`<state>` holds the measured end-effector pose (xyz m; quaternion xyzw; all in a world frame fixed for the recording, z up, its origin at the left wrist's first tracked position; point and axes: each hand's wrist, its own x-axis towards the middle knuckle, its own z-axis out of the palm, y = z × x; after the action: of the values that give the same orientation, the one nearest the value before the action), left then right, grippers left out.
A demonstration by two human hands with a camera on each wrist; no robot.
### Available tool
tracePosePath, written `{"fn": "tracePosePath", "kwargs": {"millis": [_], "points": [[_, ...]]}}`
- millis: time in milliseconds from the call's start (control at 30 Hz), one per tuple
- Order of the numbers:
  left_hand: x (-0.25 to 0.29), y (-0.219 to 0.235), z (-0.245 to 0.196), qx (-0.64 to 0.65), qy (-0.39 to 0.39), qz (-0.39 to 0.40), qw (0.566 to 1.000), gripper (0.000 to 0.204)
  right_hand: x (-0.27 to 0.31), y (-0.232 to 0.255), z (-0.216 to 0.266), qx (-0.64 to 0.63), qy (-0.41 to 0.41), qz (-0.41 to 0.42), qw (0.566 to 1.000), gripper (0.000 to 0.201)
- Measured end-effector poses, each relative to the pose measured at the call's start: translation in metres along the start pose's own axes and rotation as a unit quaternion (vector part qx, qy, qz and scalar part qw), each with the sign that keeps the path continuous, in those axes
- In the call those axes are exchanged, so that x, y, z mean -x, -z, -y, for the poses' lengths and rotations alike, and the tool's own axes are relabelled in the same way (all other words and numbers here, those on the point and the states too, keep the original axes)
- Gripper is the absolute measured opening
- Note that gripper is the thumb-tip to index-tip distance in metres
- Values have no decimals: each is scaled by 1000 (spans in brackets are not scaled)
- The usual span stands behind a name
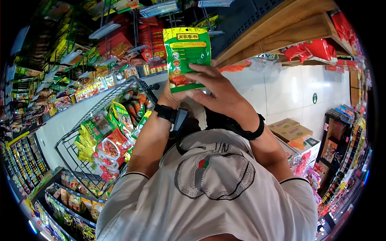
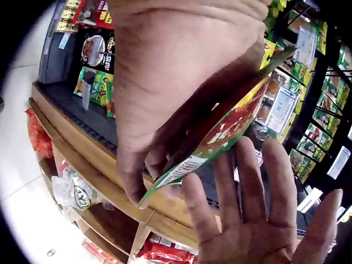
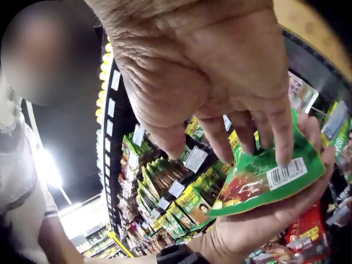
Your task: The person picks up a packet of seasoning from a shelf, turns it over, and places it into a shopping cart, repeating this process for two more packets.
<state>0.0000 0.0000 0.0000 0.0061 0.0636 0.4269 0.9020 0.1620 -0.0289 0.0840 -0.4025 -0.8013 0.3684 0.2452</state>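
A green and yellow seasoning packet [image 1: 189, 50] is held up in front of the chest, its printed panel facing me. My left hand [image 1: 173, 95] grips it from below and behind; in the right wrist view that palm [image 3: 247, 228] lies under the packet [image 3: 264, 184], near its barcode. My right hand [image 1: 219, 90] spreads over the packet's lower right front, fingers fairly straight and fingertips on the film. From the left wrist, the packet [image 2: 220, 132] appears edge-on between the left hand [image 2: 187, 71] and the spread right hand [image 2: 247, 225].
A wire shopping cart [image 1: 76, 130] with several colourful food packets [image 1: 112, 142] stands at the left. Hanging packets [image 1: 72, 52] fill the rack ahead. A wooden shelf [image 1: 281, 34] juts in at upper right, and cardboard boxes [image 1: 290, 129] sit on the floor at right.
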Motion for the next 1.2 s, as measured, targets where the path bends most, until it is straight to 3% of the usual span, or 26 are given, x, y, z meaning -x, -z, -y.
{"fn": "tracePosePath", "kwargs": {"millis": [67, 167, 233, 300, 400, 500, 600, 667, 800, 967, 1067, 1200], "points": [[1, -3, 8, -110, -32, -6, 993, 59, 3, 5, -1, -16, -15, -1, 1000, 50], [2, 12, 13, -355, -100, -49, 928, 51, 3, 2, -20, -89, -97, -36, 991, 49], [-3, 34, 4, -354, -73, -135, 923, 45, -1, -4, -38, -236, -161, -69, 956, 45], [-22, 52, 0, -404, -19, -230, 885, 45, 3, -12, -69, -336, -241, -83, 907, 41], [-30, 88, 9, -434, -83, -298, 846, 44, 3, -21, -112, -421, -364, -107, 824, 28], [-42, 94, 8, -442, -70, -333, 830, 44, 8, -48, -174, -491, -378, -146, 771, 23], [-59, 120, -2, -503, -46, -335, 795, 39, -2, -45, -196, -458, -431, -131, 766, 18], [-78, 133, -6, -560, -68, -329, 758, 34, -12, -51, -214, -482, -395, -180, 761, 19], [-108, 149, -13, -519, -143, -305, 786, 31, -34, -50, -243, -465, -379, -199, 775, 21], [-125, 128, -19, -504, -150, -294, 798, 27, -44, -59, -279, -474, -382, -193, 770, 31], [-127, 116, -22, -500, -166, -281, 802, 25, -51, -63, -287, -518, -375, -187, 746, 30], [-133, 134, -28, -496, -174, -280, 803, 24, -58, -61, -274, -525, -362, -220, 738, 31]]}}
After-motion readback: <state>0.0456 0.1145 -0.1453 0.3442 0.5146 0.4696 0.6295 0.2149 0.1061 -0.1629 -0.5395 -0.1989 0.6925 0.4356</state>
